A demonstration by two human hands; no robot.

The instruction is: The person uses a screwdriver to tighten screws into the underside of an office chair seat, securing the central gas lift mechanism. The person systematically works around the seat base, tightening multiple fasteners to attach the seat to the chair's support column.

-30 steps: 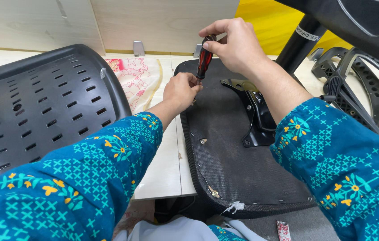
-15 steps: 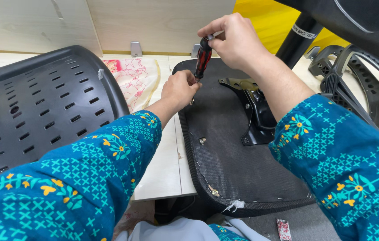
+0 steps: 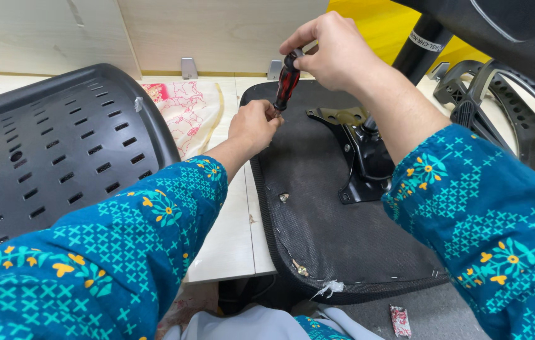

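A pale, cream-coloured worktop (image 3: 229,239) runs across the view, backed by a light wood-grain wall panel with two small metal brackets at its foot. A yellow surface shows behind the panel, up beyond the right hand.

An upturned chair seat (image 3: 336,233), covered in black fabric stapled around its edge, lies on the worktop beneath both hands. A black metal mounting plate (image 3: 362,157) is fixed to it, just below the right hand.

The right hand (image 3: 336,53) is closed around the top of a screwdriver (image 3: 287,82) with a red and black handle, holding it nearly upright. The left hand (image 3: 255,124) is clenched just below it, fingers gathered around the screwdriver's tip where it meets the far edge of the seat. Whether the left hand also pinches a screw cannot be seen.

To the left of the left hand lies a black perforated plastic chair back (image 3: 59,151), with a thin printed plastic bag (image 3: 188,110) between the two. Right of the right hand stand a black cylinder and a curved chair armrest (image 3: 500,107). Both sleeves are teal with a floral pattern.

Compared with half a second earlier, both hands are in almost the same place and the screwdriver remains upright on the same spot; only the right hand's fingers have shifted slightly on the handle.
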